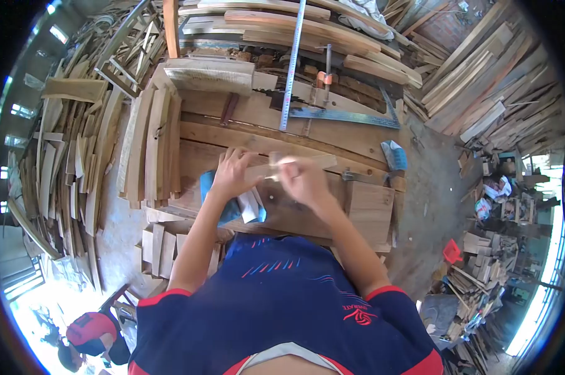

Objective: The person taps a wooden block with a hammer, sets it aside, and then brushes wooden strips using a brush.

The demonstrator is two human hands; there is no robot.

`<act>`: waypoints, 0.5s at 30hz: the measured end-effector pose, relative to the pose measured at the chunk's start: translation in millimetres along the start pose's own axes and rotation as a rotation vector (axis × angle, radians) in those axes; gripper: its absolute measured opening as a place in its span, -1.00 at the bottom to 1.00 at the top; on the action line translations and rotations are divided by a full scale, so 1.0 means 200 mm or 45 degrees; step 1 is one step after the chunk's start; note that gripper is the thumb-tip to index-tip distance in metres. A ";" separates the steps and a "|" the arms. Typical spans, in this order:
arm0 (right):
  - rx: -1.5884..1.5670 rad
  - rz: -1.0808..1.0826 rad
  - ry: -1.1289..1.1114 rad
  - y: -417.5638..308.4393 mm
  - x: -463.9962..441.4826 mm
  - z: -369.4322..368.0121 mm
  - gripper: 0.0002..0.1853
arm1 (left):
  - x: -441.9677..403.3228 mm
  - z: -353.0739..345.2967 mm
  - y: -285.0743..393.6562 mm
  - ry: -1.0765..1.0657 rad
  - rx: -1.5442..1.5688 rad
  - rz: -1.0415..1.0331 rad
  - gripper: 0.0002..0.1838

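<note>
My left hand (232,172) is closed over the near end of a thin wooden strip (323,161) on the workbench (195,156). My right hand (304,182), blurred by motion, is closed beside it over the strip. A small pale piece shows at its fingertips, too smeared to name. Below my left wrist lie a blue sheet-like thing (228,214) and a white-and-blue folded piece (252,207), partly covered by my forearm.
A metal ruler (290,75) and a carpenter's square (345,116) lie across the far side of the bench, near an orange-marked clamp (325,78). Stacked boards (151,150) stand at the left. A blue folded piece (393,155) sits at the right edge. Another person (92,331) is at lower left.
</note>
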State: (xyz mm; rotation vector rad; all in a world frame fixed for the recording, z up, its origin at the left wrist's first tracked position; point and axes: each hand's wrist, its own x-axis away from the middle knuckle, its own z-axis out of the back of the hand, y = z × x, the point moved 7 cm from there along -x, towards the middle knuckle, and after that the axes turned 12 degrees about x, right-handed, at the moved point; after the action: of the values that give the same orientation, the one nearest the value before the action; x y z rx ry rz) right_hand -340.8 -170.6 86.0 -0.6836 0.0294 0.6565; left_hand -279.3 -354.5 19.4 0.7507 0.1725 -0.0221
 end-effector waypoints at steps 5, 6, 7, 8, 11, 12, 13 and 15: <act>0.840 -0.286 -0.326 0.41 -0.11 0.13 -0.82 | 0.20 0.02 -0.06 0.143 0.105 0.042 -0.34; 0.956 -0.281 -0.414 0.40 -0.13 0.10 -0.81 | 0.23 -0.05 -0.10 0.158 0.125 0.054 -0.35; 0.855 -0.112 -0.372 0.30 -0.17 0.02 -0.68 | 0.22 -0.09 -0.13 0.190 0.141 0.059 -0.37; 0.857 -0.063 -0.297 0.14 -0.20 -0.03 -0.72 | 0.22 -0.09 -0.12 0.315 0.170 -0.005 -0.41; 0.302 0.140 -0.314 -0.22 -0.17 -0.26 -0.79 | 0.23 -0.10 -0.18 0.379 0.234 -0.002 -0.42; 0.087 0.176 -0.321 -0.25 -0.12 -0.28 -0.80 | 0.25 -0.16 -0.28 0.403 0.230 -0.022 -0.41; -0.124 0.209 -0.327 -0.26 -0.10 -0.30 -0.80 | 0.24 -0.11 -0.27 0.414 0.257 -0.010 -0.41; -0.289 0.151 -0.243 -0.03 -0.09 -0.16 -0.76 | 0.24 -0.06 -0.19 0.416 0.350 0.001 -0.40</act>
State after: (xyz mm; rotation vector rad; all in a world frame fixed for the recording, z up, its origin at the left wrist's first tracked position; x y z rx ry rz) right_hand -346.4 -203.7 68.2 -0.8395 -0.1848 0.8453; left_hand -237.0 -372.3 -23.1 1.0269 0.4878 0.0801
